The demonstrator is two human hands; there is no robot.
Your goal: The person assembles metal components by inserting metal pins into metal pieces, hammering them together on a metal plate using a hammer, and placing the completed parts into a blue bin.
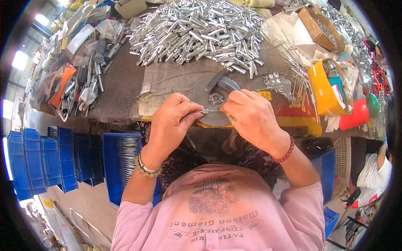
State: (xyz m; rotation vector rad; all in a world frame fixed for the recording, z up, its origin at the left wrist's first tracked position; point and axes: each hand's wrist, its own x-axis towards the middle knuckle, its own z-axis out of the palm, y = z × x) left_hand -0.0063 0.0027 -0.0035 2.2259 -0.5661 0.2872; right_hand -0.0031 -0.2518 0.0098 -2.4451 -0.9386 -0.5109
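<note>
My left hand pinches a small shiny metal fitting between thumb and forefinger. Close by on the right, my right hand has its fingers closed at the other end of the same thin piece; its fingertips hide what exactly they grip. Both hands are over the front of a round grey metal plate at the bench edge. A hammer with a dark head lies across the plate's far side. Behind the fitting, a small round metal piece sits on the plate.
A large heap of silver metal tubes covers the bench's far side. Small pins lie right of the plate, near a yellow box. Tools and scraps crowd the left. A blue bin with thin rods stands below left.
</note>
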